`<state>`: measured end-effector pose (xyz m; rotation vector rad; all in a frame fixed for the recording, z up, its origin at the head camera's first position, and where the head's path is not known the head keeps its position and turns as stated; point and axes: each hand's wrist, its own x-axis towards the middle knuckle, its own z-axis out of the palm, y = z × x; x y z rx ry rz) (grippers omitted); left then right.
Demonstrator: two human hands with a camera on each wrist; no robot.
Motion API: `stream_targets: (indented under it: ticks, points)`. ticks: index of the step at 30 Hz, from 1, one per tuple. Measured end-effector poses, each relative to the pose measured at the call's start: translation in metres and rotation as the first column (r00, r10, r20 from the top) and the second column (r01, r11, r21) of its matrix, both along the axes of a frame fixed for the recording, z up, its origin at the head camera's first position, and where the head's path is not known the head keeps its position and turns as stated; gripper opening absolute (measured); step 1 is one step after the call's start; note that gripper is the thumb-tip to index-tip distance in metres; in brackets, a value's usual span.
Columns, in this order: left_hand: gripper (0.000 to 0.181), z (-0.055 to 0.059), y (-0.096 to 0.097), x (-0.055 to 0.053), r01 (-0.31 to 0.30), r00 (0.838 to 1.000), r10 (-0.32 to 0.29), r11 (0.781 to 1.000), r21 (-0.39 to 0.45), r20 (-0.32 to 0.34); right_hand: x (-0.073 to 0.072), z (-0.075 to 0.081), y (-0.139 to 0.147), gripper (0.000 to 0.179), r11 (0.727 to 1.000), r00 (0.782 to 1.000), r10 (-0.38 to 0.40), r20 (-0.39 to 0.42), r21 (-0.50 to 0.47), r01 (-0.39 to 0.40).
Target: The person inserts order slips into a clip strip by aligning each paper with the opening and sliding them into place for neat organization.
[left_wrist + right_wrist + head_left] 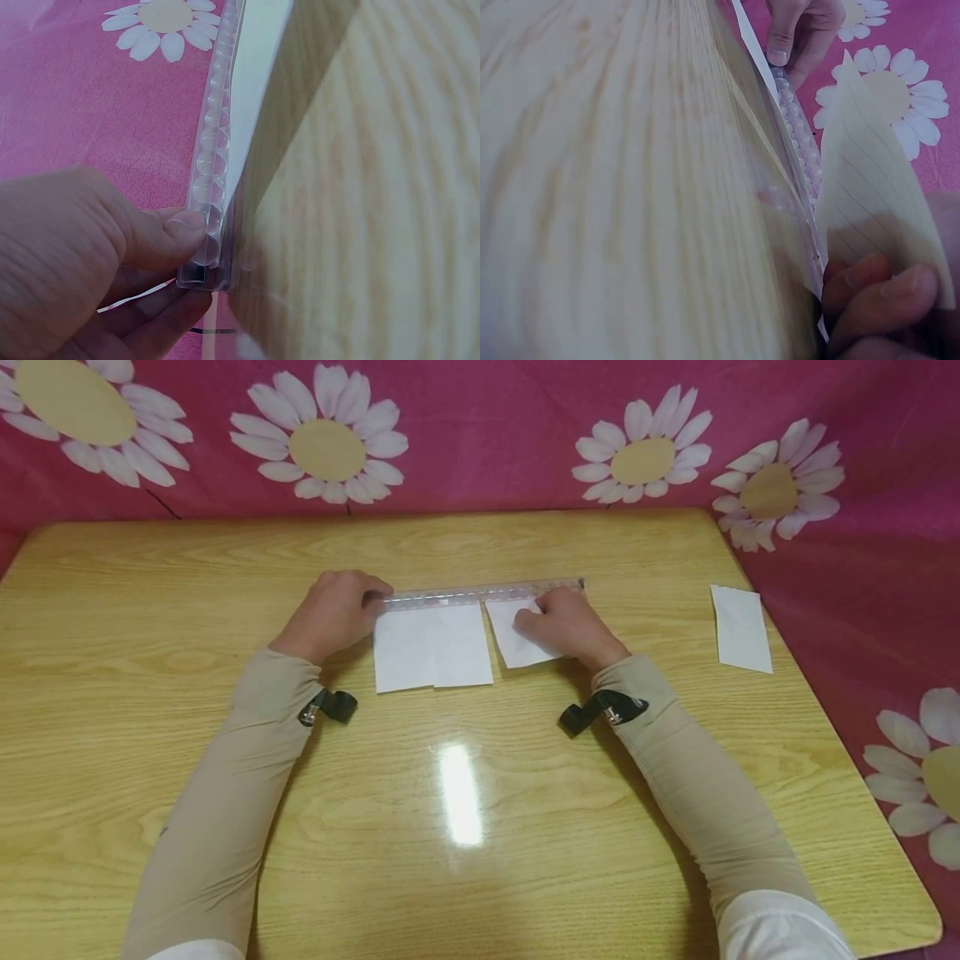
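Note:
A long clear plastic ruler (pixel 480 595), with a row of round shapes along it, lies across the top edge of a white paper sheet (pixel 431 647). My left hand (pixel 337 610) grips its left end; in the left wrist view the thumb (pixel 186 225) is on top and the fingers are below. My right hand (pixel 570 625), near the ruler's right end, pinches a smaller paper piece (pixel 517 639), which stands apart from the sheet by a narrow gap. In the right wrist view this piece (pixel 874 180) is raised, with faint lines on it.
Another white paper piece (pixel 742 628) lies by the right edge of the wooden table (pixel 360 827). Behind the table hangs a pink cloth (pixel 480 435) with large daisies. Each sleeve carries a black wrist strap (pixel 330 706).

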<state>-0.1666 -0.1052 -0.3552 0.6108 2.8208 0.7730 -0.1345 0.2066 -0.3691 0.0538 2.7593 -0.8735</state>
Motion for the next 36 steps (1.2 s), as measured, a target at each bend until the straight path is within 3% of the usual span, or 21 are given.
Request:
stream_targets:
  ticks: [18,36]
  points:
    - [0.036,-0.0019,-0.0001,-0.0014,-0.002,1.000,0.002,1.000,-0.001,-0.007,0.0009,-0.0006,-0.0016,0.039,0.999,1.000,-0.014,0.002,-0.037,0.014]
    - [0.037,-0.0002,-0.0004,-0.0002,-0.009,0.999,0.009,1.000,0.001,0.031,0.0033,0.0015,-0.0062,0.039,0.999,1.000,-0.021,0.006,-0.028,0.021]
